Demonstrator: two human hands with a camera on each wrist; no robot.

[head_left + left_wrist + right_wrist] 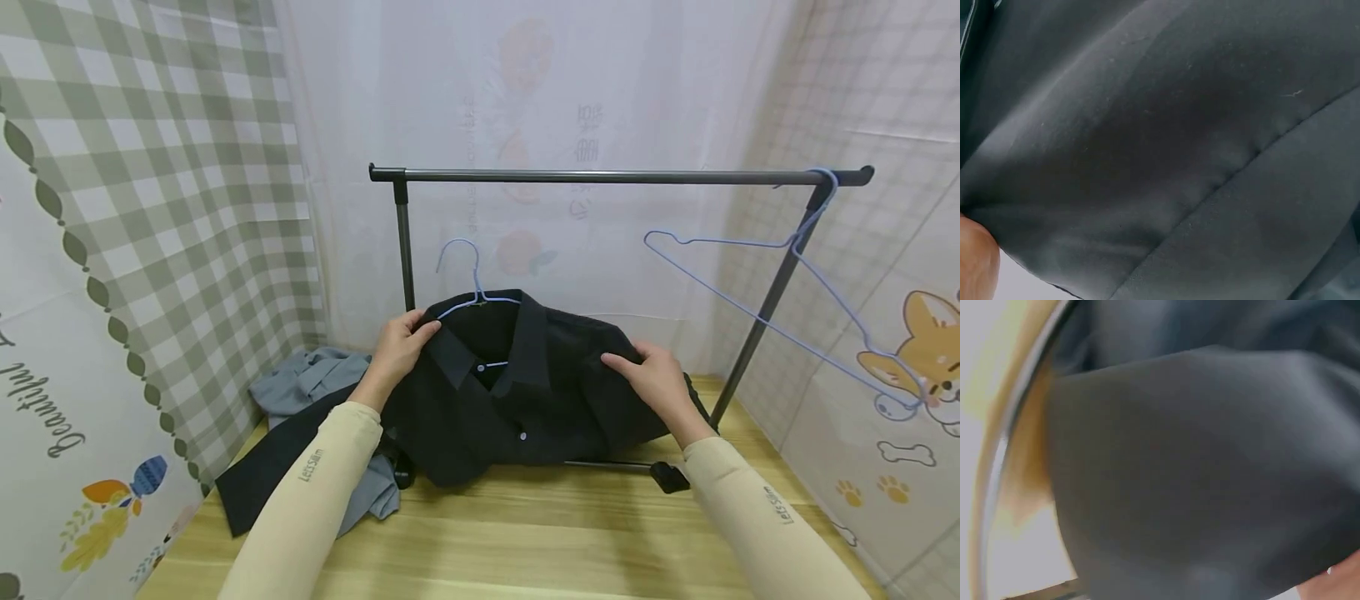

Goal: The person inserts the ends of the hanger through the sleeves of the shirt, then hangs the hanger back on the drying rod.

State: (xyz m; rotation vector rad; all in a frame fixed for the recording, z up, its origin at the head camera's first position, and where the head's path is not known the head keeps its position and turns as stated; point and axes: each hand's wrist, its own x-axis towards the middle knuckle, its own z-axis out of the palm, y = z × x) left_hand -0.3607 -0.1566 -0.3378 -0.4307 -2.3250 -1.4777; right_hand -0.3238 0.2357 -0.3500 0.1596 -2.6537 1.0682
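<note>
Around you hang a white curtain (pixel 637 83) behind, green-and-white checked cloth (pixel 165 108) on the left and, on the right, a pale grid-patterned panel with a cartoon dog (pixel 926 342). Below spreads a yellowish wood-grain table (pixel 525 533), and on it stands a dark metal rack (pixel 540 177). In front of the rack, under its bar, you have a black shirt (pixel 465 433), collar up and open at the neck, plain, softly creased, its lower part bunched near the tabletop. A crumpled grey garment (pixel 315 383) lies to its left. One blue hanger (pixel 797 242) hangs at the bar's right end; a second blue hanger (pixel 477 283) sits inside the shirt, its hook rising from the neck. Your left hand (pixel 393 350) pinches the shoulder beside the collar, thumb in front; your right hand (pixel 656 379) pinches the other shoulder, its fingers partly hidden by cloth. Small pale buttons (pixel 522 436) dot the front.
</note>
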